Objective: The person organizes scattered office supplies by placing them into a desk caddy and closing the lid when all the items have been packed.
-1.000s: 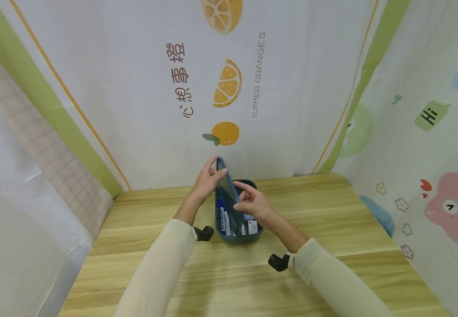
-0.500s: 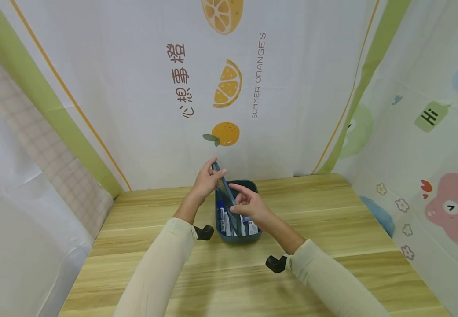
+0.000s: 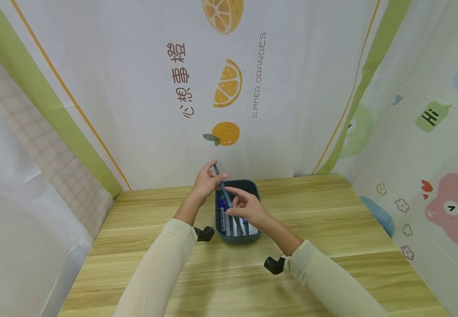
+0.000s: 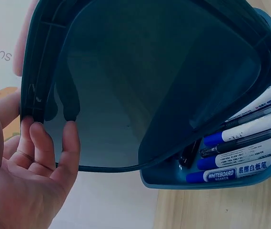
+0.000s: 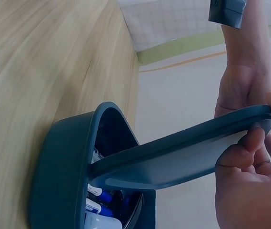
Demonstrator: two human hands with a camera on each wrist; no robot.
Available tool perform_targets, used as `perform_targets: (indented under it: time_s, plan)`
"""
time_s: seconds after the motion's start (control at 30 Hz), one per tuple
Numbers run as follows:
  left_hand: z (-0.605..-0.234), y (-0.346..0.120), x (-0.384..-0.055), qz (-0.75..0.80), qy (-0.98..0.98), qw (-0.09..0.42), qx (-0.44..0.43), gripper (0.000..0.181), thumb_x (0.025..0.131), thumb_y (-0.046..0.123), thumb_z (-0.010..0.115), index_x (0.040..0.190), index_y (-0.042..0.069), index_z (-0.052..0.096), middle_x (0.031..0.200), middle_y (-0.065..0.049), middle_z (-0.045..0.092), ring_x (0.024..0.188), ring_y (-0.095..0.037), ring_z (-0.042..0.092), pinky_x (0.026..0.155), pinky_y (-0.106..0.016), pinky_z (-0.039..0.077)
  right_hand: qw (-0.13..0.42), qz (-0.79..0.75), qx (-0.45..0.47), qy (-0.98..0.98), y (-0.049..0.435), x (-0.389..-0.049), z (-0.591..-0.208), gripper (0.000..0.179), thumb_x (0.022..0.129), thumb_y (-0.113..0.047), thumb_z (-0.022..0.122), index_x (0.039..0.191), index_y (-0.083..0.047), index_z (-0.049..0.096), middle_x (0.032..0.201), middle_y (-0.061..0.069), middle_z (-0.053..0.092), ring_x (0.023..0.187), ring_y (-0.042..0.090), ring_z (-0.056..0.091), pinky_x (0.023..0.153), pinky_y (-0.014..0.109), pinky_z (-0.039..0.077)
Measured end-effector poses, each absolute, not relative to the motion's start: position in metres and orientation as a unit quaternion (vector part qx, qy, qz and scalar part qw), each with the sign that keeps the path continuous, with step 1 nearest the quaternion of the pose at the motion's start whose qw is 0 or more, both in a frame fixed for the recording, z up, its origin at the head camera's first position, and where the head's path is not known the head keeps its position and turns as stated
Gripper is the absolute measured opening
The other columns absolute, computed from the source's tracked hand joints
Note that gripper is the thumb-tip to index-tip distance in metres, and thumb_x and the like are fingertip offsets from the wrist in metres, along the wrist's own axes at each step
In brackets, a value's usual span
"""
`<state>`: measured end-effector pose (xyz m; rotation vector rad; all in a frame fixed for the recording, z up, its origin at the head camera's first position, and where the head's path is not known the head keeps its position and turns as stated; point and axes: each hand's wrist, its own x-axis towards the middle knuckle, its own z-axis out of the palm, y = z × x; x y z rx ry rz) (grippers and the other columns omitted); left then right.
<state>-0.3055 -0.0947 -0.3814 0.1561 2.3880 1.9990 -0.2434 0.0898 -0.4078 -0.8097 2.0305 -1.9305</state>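
A dark teal lid [image 3: 223,186] with a translucent middle stands tilted over a matching box [image 3: 237,240], edge-on in the head view. My left hand [image 3: 206,181] holds its far edge, with fingertips on the lid rim [image 4: 36,90] in the left wrist view. With my right hand [image 3: 251,210] I pinch the lid nearer to me, thumb and fingers on opposite faces. In the right wrist view, the lid [image 5: 173,143] overlaps the box's [image 5: 59,176] opening at its lower end. Whiteboard markers [image 4: 240,169] and pens [image 4: 240,143] lie side by side in the box.
The box stands on a wood-grain table [image 3: 229,281] near its back edge. Behind it hangs a white cloth [image 3: 141,132] printed with oranges. Another printed cloth [image 3: 423,145] hangs at the right. A black wrist mount [image 3: 275,265] sits at the right cuff, another [image 3: 204,234] at the left.
The lid has turned from showing its broad face to nearly edge-on and come down a little. My right hand has shifted slightly left with it; my left hand has stayed nearly in place.
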Motion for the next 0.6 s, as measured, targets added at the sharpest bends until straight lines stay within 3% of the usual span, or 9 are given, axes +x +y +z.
perform_targets:
  time_s: [0.23,0.6]
  plan:
    - [-0.389,-0.100,-0.306,0.651,0.758,0.012,0.044,0.068,0.093,0.013,0.068,0.152,0.014,0.033,0.077,-0.003,0.052,0.065,-0.018,0.053,0.082,-0.039,0.054,0.107,-0.655,-0.288,0.690,0.090,-0.250,-0.421,0.061,0.089,0.006,0.066,0.145,0.003,0.041,0.082,0.006,0.052,0.063,0.011,0.044,0.059,0.025,0.040]
    - [-0.396,-0.110,-0.303,0.678,0.735,0.014,0.027,0.068,0.093,0.010,0.067,0.152,0.016,0.033,0.080,-0.005,0.055,0.068,-0.017,0.058,0.086,-0.040,0.053,0.111,-0.628,-0.283,0.716,0.093,-0.251,-0.428,0.051,0.090,-0.001,0.068,0.138,0.001,0.051,0.081,0.002,0.057,0.070,0.013,0.051,0.065,0.024,0.044]
